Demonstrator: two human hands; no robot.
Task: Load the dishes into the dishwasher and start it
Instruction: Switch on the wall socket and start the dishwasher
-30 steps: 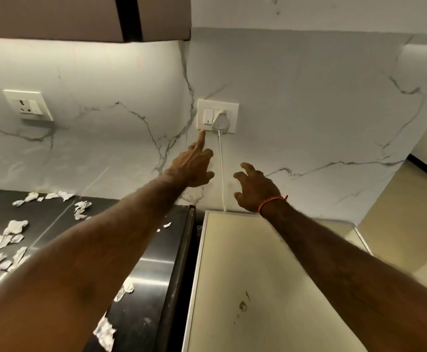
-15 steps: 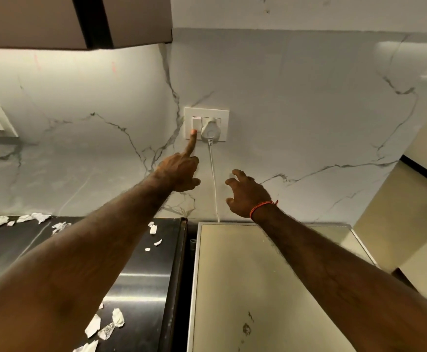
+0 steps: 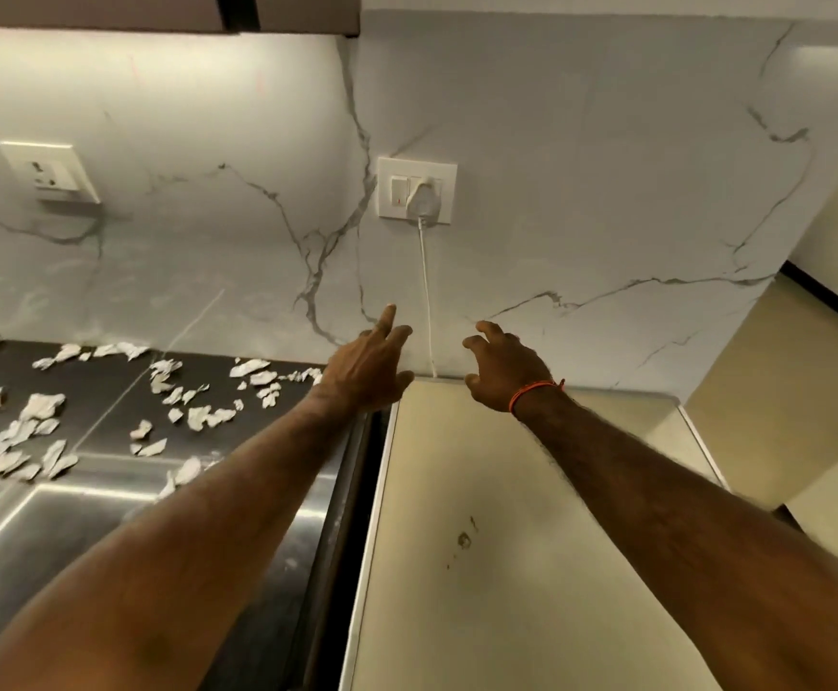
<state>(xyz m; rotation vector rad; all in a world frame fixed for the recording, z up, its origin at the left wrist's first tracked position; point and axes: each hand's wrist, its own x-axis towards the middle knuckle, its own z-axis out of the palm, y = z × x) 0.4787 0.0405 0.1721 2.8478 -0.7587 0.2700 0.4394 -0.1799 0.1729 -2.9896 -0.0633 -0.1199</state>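
White wall switch plate (image 3: 416, 190) with a plug (image 3: 422, 199) and cord (image 3: 426, 301) sits far on the marble wall, above the cream dishwasher top (image 3: 507, 516). Left hand (image 3: 364, 369) points below it, holding nothing; right hand (image 3: 504, 374) hovers loosely curled, empty. Powering up seems underway; pressing start likely follows.

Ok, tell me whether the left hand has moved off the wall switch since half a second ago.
Yes. The left hand has dropped away from the switch plate and now hangs well below it, beside the white cord.
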